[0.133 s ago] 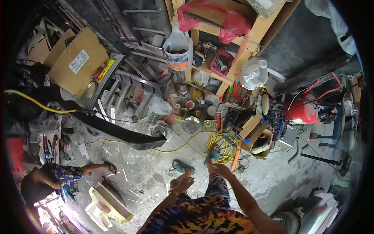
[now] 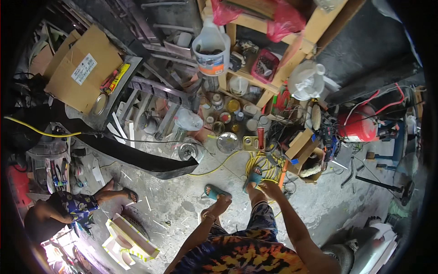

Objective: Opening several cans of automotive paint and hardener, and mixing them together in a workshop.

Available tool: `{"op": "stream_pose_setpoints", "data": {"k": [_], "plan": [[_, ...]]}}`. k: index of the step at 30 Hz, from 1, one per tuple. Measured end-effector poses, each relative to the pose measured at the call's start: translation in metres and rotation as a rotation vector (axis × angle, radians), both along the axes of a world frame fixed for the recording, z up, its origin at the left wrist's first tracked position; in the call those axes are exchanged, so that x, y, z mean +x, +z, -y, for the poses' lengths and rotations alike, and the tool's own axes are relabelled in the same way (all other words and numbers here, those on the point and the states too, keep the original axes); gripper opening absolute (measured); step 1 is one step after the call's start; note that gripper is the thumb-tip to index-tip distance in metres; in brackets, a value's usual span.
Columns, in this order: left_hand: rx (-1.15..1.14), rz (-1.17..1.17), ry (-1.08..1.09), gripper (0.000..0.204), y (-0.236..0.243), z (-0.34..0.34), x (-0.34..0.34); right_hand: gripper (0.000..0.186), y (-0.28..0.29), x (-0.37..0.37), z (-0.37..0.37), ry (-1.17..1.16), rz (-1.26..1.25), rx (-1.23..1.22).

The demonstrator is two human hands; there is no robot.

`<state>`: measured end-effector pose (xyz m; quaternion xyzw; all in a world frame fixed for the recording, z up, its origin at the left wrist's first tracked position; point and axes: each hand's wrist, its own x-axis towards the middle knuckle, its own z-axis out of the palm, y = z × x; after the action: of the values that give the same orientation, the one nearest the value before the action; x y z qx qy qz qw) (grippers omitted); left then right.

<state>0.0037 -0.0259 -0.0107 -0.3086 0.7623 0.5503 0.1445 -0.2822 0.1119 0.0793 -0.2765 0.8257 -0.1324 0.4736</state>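
Observation:
My left hand [image 2: 221, 205] hangs low just behind my left sandal [image 2: 211, 192], with fingers loosely bent and nothing visible in them. My right hand [image 2: 269, 188] reaches forward beside my right sandal [image 2: 252, 181], over the coiled yellow cable [image 2: 252, 160], fingers loosely apart and apparently empty; I cannot tell whether it touches the cable. Ahead of my feet are several jars and cans [image 2: 233, 105], a round clear lid [image 2: 227, 142] and a cardboard box [image 2: 301, 148].
A wooden shelf [image 2: 310, 27] holds buckets and a pink basket [image 2: 265, 65]. A long black panel [image 2: 137, 160] juts in from the left below a large carton [image 2: 82, 77]. A red tank [image 2: 358, 123] stands right. Another person [image 2: 73, 205] is at lower left, near a cut-out box [image 2: 130, 237].
My right hand has moved forward and to the right, toward the cable coil. My left hand has risen slightly in the picture, and the whole view has shifted a little.

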Motion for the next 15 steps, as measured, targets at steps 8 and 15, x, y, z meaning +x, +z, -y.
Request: {"op": "stream_pose_setpoints", "data": {"k": [8, 15], "plan": [[0.078, 0.035, 0.164, 0.024, -0.048, 0.084, -0.008, 0.030, -0.063, -0.025, 0.055, 0.025, -0.055, -0.299], [0.105, 0.188, 0.384, 0.023, -0.133, 0.113, 0.016, 0.033, -0.159, -0.020, 0.096, 0.303, 0.033, -0.286]]}}
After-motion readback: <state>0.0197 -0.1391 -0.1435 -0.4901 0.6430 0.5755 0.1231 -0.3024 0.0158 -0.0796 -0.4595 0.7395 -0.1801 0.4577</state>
